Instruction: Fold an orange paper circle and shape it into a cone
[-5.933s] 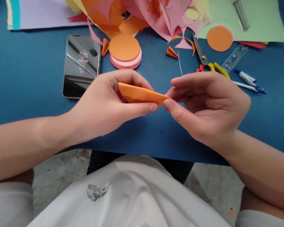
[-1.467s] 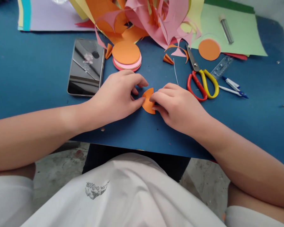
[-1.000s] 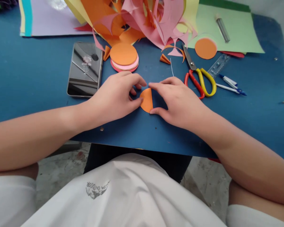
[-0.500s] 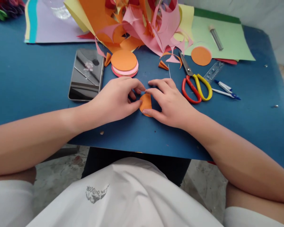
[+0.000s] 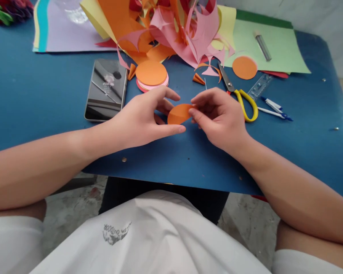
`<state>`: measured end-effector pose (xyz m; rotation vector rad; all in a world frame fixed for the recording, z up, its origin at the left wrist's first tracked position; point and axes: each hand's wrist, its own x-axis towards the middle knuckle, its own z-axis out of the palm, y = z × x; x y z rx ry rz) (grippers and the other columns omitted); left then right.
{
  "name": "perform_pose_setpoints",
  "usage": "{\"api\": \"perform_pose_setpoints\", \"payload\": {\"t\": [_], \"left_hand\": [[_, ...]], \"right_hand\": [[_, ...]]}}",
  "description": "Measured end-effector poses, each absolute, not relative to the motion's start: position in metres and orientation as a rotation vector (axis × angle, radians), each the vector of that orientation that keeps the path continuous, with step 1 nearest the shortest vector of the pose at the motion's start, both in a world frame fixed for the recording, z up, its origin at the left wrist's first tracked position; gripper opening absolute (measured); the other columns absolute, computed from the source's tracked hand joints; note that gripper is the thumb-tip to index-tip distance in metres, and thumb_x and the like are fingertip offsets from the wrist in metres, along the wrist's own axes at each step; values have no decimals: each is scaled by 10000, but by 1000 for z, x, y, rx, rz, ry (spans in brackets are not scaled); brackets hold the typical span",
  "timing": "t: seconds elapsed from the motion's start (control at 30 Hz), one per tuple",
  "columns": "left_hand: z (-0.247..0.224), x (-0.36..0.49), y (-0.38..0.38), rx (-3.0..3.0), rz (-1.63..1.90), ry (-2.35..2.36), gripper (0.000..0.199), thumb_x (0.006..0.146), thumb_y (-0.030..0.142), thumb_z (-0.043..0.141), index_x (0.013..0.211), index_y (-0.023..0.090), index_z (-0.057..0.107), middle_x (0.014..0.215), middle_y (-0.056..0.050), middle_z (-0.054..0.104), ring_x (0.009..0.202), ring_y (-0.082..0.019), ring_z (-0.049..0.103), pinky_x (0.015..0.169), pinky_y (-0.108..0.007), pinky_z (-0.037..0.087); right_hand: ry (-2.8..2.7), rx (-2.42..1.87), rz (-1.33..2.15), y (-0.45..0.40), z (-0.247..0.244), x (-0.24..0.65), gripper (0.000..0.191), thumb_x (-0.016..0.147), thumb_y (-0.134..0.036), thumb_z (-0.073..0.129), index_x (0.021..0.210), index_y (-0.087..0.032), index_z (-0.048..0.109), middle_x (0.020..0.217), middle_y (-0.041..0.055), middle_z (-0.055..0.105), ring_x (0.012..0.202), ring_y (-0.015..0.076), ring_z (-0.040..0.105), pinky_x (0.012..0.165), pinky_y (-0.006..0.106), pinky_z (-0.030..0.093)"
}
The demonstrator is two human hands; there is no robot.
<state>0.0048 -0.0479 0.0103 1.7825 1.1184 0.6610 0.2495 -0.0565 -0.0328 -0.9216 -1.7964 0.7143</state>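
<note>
A folded orange paper half-circle (image 5: 179, 113) is lifted just above the blue table (image 5: 31, 99). My right hand (image 5: 218, 116) pinches its right edge between thumb and fingers. My left hand (image 5: 141, 120) holds its left side, with the thumb stretched under it and the fingers spread above. Both forearms rest over the table's near edge.
Behind my hands lie a stack of orange and pink paper circles (image 5: 151, 75), a phone (image 5: 106, 89), red and yellow scissors (image 5: 240, 95), a clear ruler (image 5: 259, 86), pens (image 5: 276, 108), a single orange circle (image 5: 244, 67) and a heap of cut coloured paper (image 5: 177, 30).
The half-circle was pressed flat on the table under my fingers; it is now raised off the surface, tilted, and pinched between both hands.
</note>
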Motion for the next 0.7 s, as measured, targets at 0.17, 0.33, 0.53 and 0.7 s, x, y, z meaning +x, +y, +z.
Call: {"api": "perform_pose_setpoints", "payload": {"t": [0.17, 0.33, 0.53, 0.7], "left_hand": [[13, 6, -51, 1574, 707, 1000, 454, 824, 292, 887, 1227, 272, 679, 923, 0, 817, 865, -226, 819, 754, -355, 672], [13, 5, -54, 1700, 820, 1072, 399, 878, 273, 843, 1261, 277, 731, 962, -5, 782, 922, -213, 794, 726, -327, 614], [14, 4, -56, 1743, 819, 1077, 340, 959, 302, 803, 1292, 315, 739, 1025, -12, 748, 938, -206, 739, 785, -364, 610], [21, 6, -58, 1708, 855, 1064, 160, 995, 273, 803, 1140, 281, 735, 1088, -23, 785, 988, -217, 744, 935, -400, 641]], "right_hand": [[-1606, -933, 888, -57, -31, 250, 206, 1046, -427, 886, 1132, -308, 742, 882, -21, 761, 650, 152, 733, 533, 306, 617], [-1608, -946, 861, -59, -26, 249, 231, 1033, -477, 908, 1105, -304, 772, 794, -37, 693, 589, 129, 643, 548, 316, 606], [-1689, -968, 750, -60, -30, 253, 296, 1034, -547, 875, 1204, -323, 784, 756, -41, 652, 560, 145, 594, 503, 327, 538], [-1785, -975, 724, -65, -23, 249, 250, 1078, -531, 815, 1118, -286, 791, 807, -10, 716, 670, 172, 684, 573, 331, 585]]}}
